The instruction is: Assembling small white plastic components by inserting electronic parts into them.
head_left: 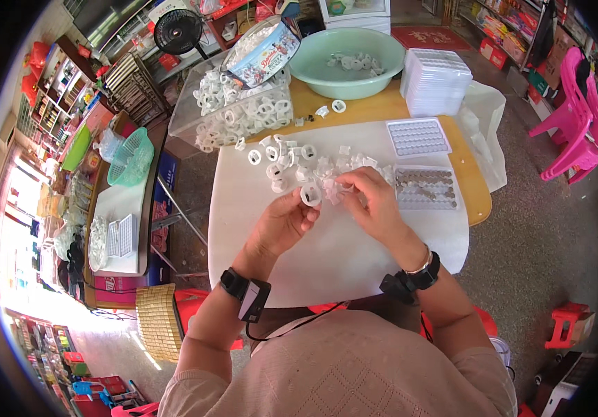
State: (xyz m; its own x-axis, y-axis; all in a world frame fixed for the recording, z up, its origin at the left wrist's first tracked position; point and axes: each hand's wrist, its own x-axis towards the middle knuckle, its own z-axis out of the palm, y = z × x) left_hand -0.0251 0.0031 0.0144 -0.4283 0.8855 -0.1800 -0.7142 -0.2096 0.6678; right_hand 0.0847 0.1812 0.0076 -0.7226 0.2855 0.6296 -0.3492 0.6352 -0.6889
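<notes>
My left hand [282,224] pinches a white plastic ring [310,195] with a dark spot inside it, held up over the white board [278,278]. Close beside it, my right hand [374,205] has its fingers curled, tips touching the pile of small clear-white plastic pieces [325,167]. What lies between those fingertips is too small to make out. More white rings [272,153] lie loose at the board's far left. Right of my right hand sits a clear tray with small compartments [425,187], partly filled with dark bits; another compartment tray [418,137] lies behind it.
A clear bin of white rings [243,111] stands at the back left, with a printed bag [264,59] on top. Behind the board are a green basin [348,80] holding several white parts and a stack of trays [437,82]. A pink chair [577,118] stands at right.
</notes>
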